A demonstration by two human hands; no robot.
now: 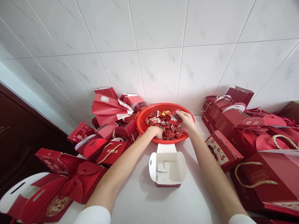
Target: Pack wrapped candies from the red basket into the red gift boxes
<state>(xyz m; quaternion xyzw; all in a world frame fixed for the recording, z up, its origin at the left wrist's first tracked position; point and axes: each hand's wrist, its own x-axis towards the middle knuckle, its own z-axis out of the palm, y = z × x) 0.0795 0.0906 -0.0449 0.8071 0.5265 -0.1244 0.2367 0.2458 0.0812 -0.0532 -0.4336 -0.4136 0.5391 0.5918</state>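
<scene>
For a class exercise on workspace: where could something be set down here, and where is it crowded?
The widest bare patch of white tabletop lies between the forearms, on the near side of the open box. Narrower strips flank that box. Crowded: red gift boxes at both sides, and the basket of wrapped sweets.

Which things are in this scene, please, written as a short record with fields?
Left hand: reaching into wrapped candies
Right hand: at candies near basket's right edge
Basket: red, oval, against tiled wall
Open box: white inside, no candies visible, between forearms
Red boxes: both sides, several rope-handled
Grip: unclear, fingers partly hidden
</scene>
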